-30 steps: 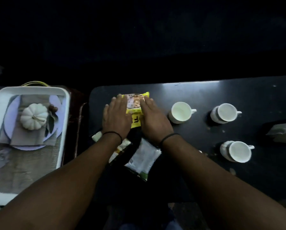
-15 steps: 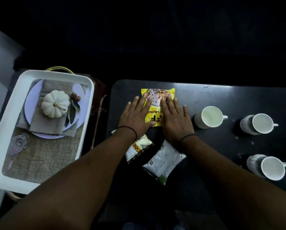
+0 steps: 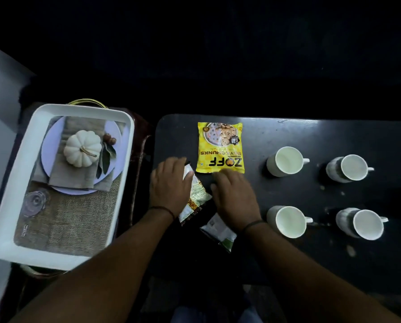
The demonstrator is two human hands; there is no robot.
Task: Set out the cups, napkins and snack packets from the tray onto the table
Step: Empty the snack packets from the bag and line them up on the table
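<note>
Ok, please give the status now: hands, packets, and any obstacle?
Left hand on patterned packet, grip unclear. Right hand over white-green packet. Yellow packet flat, free. Four cups set out; nothing blocking.

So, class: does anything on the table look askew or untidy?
Yes. The yellow packet lies square, but the two smaller packets sit tilted at odd angles, partly under the hands.

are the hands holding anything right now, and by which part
Left hand grips the dark snack packet at its top end. Right hand seems empty.
</note>
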